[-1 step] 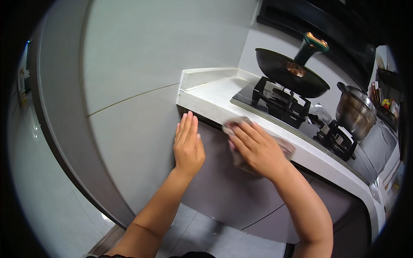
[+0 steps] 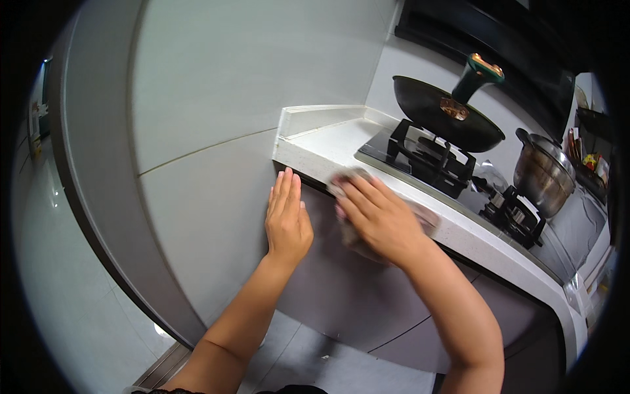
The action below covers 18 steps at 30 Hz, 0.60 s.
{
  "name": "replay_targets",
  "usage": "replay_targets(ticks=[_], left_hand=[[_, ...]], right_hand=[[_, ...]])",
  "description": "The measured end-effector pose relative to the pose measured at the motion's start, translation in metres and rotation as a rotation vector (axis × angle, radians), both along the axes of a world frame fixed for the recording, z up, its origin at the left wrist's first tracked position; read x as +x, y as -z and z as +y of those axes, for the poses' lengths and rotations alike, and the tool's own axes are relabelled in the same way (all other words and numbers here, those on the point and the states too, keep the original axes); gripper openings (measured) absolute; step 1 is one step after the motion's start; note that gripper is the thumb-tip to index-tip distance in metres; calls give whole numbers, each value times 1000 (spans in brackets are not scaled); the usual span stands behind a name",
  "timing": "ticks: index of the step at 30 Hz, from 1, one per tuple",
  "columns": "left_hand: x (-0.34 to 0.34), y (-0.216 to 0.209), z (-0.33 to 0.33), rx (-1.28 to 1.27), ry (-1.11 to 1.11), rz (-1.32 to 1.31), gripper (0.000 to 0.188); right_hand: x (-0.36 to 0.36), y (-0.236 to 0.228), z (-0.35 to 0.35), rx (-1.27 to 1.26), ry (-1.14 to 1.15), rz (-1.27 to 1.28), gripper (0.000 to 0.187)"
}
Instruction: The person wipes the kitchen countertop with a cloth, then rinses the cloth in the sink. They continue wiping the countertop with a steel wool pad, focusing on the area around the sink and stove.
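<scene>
My right hand (image 2: 384, 220) presses a grey-brown cloth (image 2: 357, 243) against the front edge of the white countertop (image 2: 308, 157), at the top of the grey cabinet front (image 2: 321, 282). The cloth is bunched under my fingers and blurred, and part of it hangs over the cabinet. To its left, my left hand (image 2: 289, 220) lies flat with fingers stretched upward and holds nothing. Its fingertips reach just below the counter's left corner, by the joint of the cabinet and the tiled wall (image 2: 203, 210).
On the gas hob (image 2: 433, 157) a dark wok (image 2: 426, 108) sits on the left burner, its green handle upward. A steel pot (image 2: 543, 174) stands on the right burner. A black range hood (image 2: 485, 52) hangs above. A door frame (image 2: 98, 217) is at left.
My right hand and the cloth have shifted slightly left and up along the counter edge. My left hand stays in place.
</scene>
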<state>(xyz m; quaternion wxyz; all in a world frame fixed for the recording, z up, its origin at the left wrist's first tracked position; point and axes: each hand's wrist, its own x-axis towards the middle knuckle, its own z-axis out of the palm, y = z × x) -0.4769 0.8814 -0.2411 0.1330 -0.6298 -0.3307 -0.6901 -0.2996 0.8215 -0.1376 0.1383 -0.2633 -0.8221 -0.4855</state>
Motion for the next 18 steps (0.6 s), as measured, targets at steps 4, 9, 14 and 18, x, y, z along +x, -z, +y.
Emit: replay_targets(ticks=[4,9,14,18], left_hand=[[5,2,22,-5,-6,-80,47],[-26,-5,21,-26,38,-130,49],[-33,-5,20,-19,106,-171,50],[-9,-2,23,-20,173,-201,52]], right_hand=[[-52,-5,50,7,13,39,34],[-27,-2,17,53,1,-36,34],[-43,1,28,22,-2,-2,34],[-70,-1,64,59,30,-42,34]])
